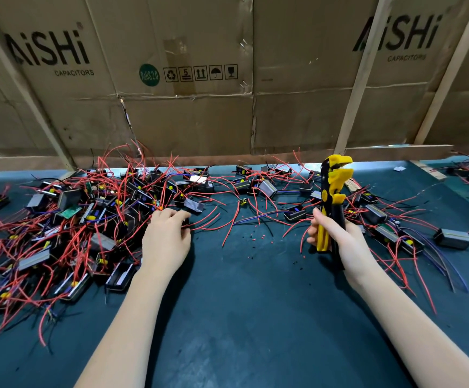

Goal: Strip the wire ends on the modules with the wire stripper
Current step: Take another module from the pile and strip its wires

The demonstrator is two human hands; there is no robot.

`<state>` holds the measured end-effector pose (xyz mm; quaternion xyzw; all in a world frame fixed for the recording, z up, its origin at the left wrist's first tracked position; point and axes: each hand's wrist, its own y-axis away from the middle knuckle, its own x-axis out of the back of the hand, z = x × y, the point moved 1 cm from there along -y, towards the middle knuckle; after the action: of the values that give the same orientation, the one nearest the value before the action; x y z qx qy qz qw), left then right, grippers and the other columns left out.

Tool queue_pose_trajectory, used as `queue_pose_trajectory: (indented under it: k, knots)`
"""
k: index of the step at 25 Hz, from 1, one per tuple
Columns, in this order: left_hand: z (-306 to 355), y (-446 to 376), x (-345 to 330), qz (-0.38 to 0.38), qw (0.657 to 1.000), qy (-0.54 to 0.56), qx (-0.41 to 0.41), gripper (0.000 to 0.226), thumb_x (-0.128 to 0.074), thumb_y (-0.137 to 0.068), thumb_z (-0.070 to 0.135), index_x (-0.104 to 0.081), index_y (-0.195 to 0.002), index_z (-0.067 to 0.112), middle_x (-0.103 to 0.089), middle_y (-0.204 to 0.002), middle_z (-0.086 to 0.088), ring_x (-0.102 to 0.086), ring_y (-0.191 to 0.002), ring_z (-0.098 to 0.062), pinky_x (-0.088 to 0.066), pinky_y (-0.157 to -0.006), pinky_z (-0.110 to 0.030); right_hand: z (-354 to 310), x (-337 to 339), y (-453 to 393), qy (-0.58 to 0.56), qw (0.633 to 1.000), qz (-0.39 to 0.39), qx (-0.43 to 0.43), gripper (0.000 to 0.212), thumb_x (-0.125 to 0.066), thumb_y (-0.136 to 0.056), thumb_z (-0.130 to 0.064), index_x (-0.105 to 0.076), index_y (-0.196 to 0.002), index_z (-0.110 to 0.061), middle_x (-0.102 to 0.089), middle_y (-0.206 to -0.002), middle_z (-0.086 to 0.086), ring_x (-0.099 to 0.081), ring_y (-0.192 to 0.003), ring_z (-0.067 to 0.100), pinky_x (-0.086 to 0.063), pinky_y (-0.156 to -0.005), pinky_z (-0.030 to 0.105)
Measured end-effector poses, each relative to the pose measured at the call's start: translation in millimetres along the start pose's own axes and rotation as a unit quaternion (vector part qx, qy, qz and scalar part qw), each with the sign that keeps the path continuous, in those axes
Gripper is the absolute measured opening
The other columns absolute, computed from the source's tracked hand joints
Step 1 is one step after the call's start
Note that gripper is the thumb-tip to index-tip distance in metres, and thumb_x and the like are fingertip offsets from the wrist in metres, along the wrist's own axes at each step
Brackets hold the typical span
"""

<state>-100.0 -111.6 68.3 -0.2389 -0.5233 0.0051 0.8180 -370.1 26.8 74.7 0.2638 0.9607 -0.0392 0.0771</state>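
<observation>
A yellow and black wire stripper (332, 191) stands upright, jaws up, with my right hand (337, 239) gripping its handles at the right of the dark green table (241, 303). My left hand (166, 233) reaches into the edge of a big pile of black modules (87, 219) with red wires at the left. Its fingertips curl down onto a small black module (185, 219) and the red wires there; whether they grip it is hidden by the hand.
More modules with red and blue wires (381, 219) lie scattered at the right and along the back. Small bits of stripped insulation (255, 236) dot the mat between my hands. A cardboard wall (227, 79) with wooden battens closes off the back.
</observation>
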Motion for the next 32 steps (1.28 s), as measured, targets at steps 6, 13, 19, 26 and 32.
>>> queue_pose_trajectory:
  k: [6, 13, 19, 26, 32]
  knots:
    - [-7.7, -2.4, 11.4, 0.069, 0.995, -0.059, 0.043, 0.029, -0.062, -0.070, -0.009, -0.068, -0.095, 0.004, -0.061, -0.103, -0.017, -0.050, -0.099, -0.039, -0.044, -0.076, -0.045, -0.8, 2.0, -0.7, -0.004, 1.000, 0.007, -0.008, 0.048, -0.069, -0.069, -0.047, -0.064, -0.092, -0.006, -0.061, -0.081, 0.011, -0.063, -0.067, 0.018, -0.055, -0.064, 0.023]
    - [-30.4, -7.1, 18.3, 0.032, 0.987, -0.150, 0.048, 0.035, -0.061, -0.080, 0.001, -0.072, -0.109, 0.017, -0.069, -0.104, -0.008, -0.049, -0.109, -0.033, -0.028, -0.088, -0.041, -0.3, 3.7, -1.7, -0.015, 1.000, 0.009, -0.016, 0.048, -0.070, -0.068, -0.050, -0.067, -0.091, -0.009, -0.063, -0.080, 0.011, -0.064, -0.068, 0.019, -0.056, -0.064, 0.024]
    - [-29.3, -7.8, 19.3, 0.012, 0.992, -0.112, 0.064, 0.024, -0.060, -0.083, 0.009, -0.072, -0.100, 0.020, -0.068, -0.099, -0.006, -0.052, -0.104, -0.033, -0.031, -0.090, -0.040, -2.3, 1.6, -0.4, -0.013, 1.000, 0.007, -0.017, 0.047, -0.070, -0.069, -0.048, -0.066, -0.092, -0.007, -0.061, -0.082, 0.013, -0.063, -0.068, 0.019, -0.056, -0.064, 0.024]
    - [-26.6, -9.4, 29.2, 0.095, 0.993, 0.031, 0.057, 0.030, -0.059, -0.081, -0.003, -0.068, -0.108, 0.008, -0.067, -0.097, -0.009, -0.054, -0.101, -0.035, -0.044, -0.086, -0.043, -3.5, 0.1, 0.9, -0.011, 1.000, 0.007, -0.025, 0.044, -0.069, -0.072, -0.044, -0.065, -0.092, -0.005, -0.062, -0.081, 0.012, -0.063, -0.068, 0.019, -0.055, -0.062, 0.022]
    - [-41.4, -8.6, 41.7, 0.217, 0.966, -0.061, 0.129, 0.035, -0.068, -0.080, 0.005, -0.066, -0.115, 0.004, -0.060, -0.118, -0.021, -0.044, -0.113, -0.042, -0.035, -0.091, -0.051, -2.2, -0.3, 0.9, -0.002, 1.000, 0.003, -0.027, 0.045, -0.069, -0.071, -0.044, -0.064, -0.093, -0.005, -0.062, -0.080, 0.011, -0.063, -0.069, 0.019, -0.054, -0.067, 0.025]
